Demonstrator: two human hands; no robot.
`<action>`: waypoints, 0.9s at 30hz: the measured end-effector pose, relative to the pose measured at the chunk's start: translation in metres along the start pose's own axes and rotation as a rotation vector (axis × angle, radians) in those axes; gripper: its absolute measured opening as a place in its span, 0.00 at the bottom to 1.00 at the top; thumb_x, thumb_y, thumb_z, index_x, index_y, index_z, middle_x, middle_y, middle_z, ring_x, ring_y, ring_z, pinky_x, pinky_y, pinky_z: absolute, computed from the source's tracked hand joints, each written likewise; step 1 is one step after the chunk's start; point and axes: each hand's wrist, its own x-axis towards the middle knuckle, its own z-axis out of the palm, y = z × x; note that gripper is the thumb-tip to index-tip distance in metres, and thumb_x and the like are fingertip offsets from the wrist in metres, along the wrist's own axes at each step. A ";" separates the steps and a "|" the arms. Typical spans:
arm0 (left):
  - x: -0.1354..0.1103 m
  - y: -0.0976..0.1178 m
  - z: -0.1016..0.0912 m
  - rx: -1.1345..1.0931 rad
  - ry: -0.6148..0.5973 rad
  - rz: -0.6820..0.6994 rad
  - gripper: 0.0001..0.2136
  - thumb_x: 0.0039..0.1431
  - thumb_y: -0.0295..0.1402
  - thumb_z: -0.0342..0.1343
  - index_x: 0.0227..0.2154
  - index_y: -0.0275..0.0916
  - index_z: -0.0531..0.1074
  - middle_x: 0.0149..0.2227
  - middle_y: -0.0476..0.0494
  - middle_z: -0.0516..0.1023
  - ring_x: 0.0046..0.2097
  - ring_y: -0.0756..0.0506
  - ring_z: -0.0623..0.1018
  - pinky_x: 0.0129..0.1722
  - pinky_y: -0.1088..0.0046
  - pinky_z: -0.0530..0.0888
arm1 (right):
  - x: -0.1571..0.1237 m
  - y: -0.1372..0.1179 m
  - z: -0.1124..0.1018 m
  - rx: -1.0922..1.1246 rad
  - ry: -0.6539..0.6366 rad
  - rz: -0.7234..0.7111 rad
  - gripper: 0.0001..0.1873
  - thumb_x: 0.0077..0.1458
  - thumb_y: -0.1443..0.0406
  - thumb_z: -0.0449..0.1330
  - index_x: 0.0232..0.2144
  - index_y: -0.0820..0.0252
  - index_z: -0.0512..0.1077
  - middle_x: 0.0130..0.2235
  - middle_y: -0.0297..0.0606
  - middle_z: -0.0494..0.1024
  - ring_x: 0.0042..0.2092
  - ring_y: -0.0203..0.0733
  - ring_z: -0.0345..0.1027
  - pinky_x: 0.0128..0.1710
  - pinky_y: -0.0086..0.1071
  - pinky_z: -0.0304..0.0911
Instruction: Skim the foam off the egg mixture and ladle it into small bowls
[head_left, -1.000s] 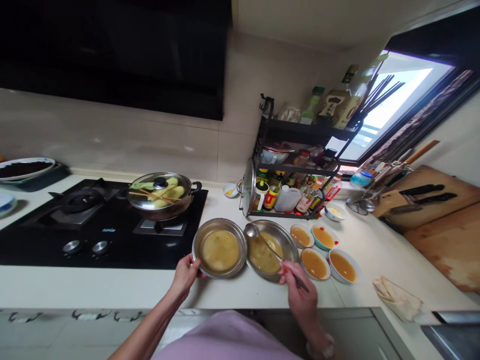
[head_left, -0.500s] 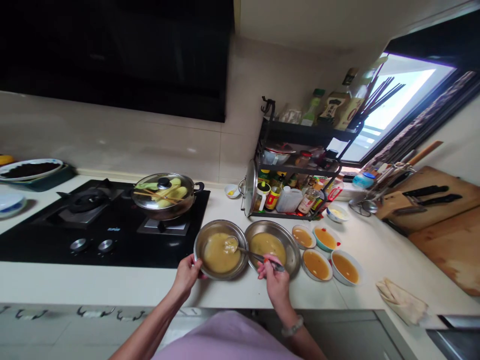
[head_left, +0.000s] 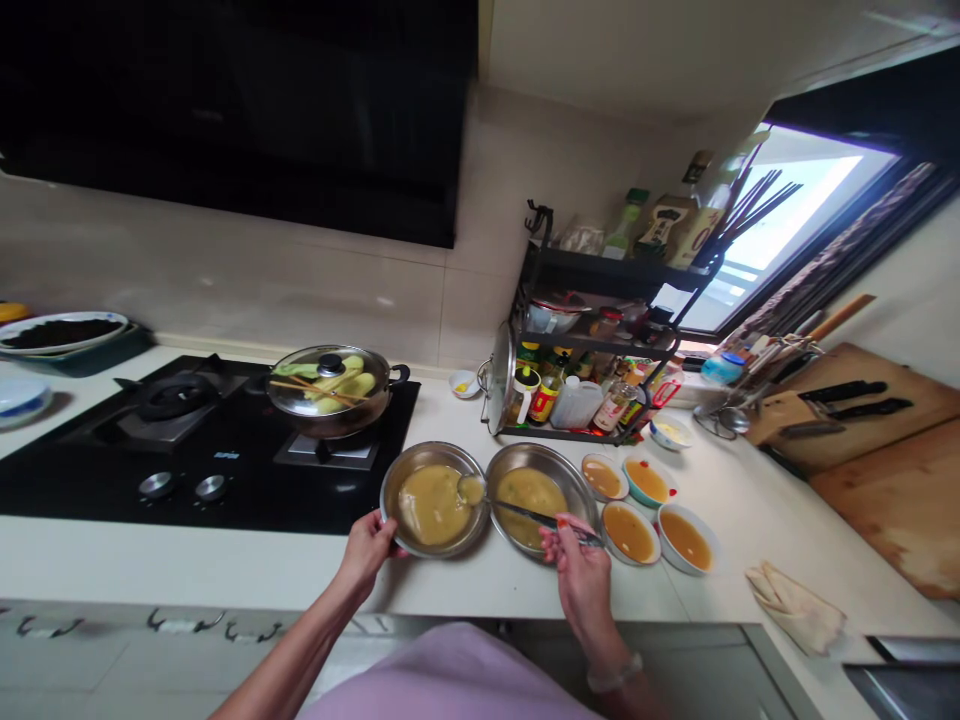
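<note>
Two wide metal bowls stand side by side on the counter, both holding yellowish liquid. My left hand (head_left: 369,548) grips the near left rim of the left metal bowl (head_left: 395,475). In my right hand (head_left: 579,560) is the dark handle of a ladle (head_left: 471,489), which crosses over the right metal bowl (head_left: 583,493). The ladle's head is at the right inner side of the left bowl and has yellowish liquid in it. Just right of the bowls sit several small bowls of orange-brown liquid, among them a white bowl (head_left: 708,565).
A lidded pan (head_left: 352,425) rests on the black gas stove (head_left: 247,500) to the left. Behind the bowls stands a black rack (head_left: 622,262) full of bottles. A folded cloth (head_left: 796,608) lies at right, with a knife block (head_left: 784,410) farther back.
The ladle and my right hand have shifted right, bringing the ladle's head from over the left bowl's liquid toward its right rim. My left hand still grips the left bowl.
</note>
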 end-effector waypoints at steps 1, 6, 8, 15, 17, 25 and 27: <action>0.000 0.000 0.000 0.001 0.004 0.002 0.07 0.41 0.29 0.60 0.18 0.36 0.66 0.16 0.55 0.65 0.18 0.53 0.67 0.17 0.75 0.72 | 0.001 -0.002 -0.005 -0.005 0.018 -0.008 0.22 0.43 0.53 0.67 0.35 0.61 0.69 0.23 0.38 0.78 0.24 0.41 0.70 0.22 0.31 0.64; -0.001 -0.004 -0.002 0.008 0.009 0.025 0.08 0.41 0.29 0.59 0.17 0.37 0.64 0.16 0.56 0.64 0.18 0.53 0.67 0.18 0.75 0.72 | 0.012 -0.009 -0.038 -0.028 0.151 -0.078 0.24 0.41 0.52 0.69 0.36 0.62 0.71 0.23 0.36 0.77 0.23 0.40 0.70 0.21 0.31 0.65; 0.001 -0.007 -0.003 0.014 0.011 0.029 0.07 0.41 0.29 0.59 0.18 0.36 0.66 0.16 0.55 0.66 0.18 0.52 0.68 0.18 0.74 0.73 | 0.016 -0.007 -0.052 -0.090 0.188 -0.127 0.24 0.41 0.52 0.68 0.35 0.62 0.71 0.23 0.37 0.77 0.23 0.41 0.70 0.21 0.32 0.66; 0.003 -0.010 -0.002 0.018 0.017 0.023 0.05 0.42 0.28 0.58 0.19 0.35 0.67 0.17 0.54 0.67 0.18 0.52 0.68 0.17 0.74 0.72 | 0.013 0.007 -0.081 -0.591 -0.062 -0.576 0.14 0.57 0.57 0.57 0.38 0.60 0.77 0.32 0.43 0.80 0.29 0.42 0.74 0.25 0.34 0.71; 0.002 -0.009 -0.001 0.019 0.021 0.022 0.05 0.42 0.28 0.58 0.19 0.35 0.67 0.17 0.54 0.67 0.18 0.52 0.68 0.17 0.75 0.72 | 0.011 0.007 -0.084 -0.706 -0.150 -0.750 0.12 0.59 0.61 0.55 0.38 0.57 0.78 0.36 0.44 0.80 0.37 0.45 0.75 0.31 0.35 0.73; 0.000 -0.007 0.001 0.005 0.033 0.034 0.06 0.42 0.29 0.58 0.18 0.36 0.66 0.16 0.56 0.65 0.17 0.53 0.67 0.17 0.74 0.73 | -0.003 -0.002 -0.042 -0.429 -0.177 -0.687 0.11 0.59 0.67 0.56 0.42 0.57 0.76 0.34 0.40 0.78 0.27 0.37 0.71 0.28 0.33 0.71; 0.001 -0.007 0.000 0.018 0.033 0.041 0.05 0.43 0.29 0.58 0.19 0.36 0.67 0.16 0.55 0.66 0.18 0.52 0.68 0.18 0.74 0.73 | -0.009 0.005 -0.025 -0.349 -0.225 -0.573 0.11 0.59 0.65 0.57 0.41 0.58 0.77 0.33 0.40 0.78 0.25 0.36 0.70 0.27 0.32 0.71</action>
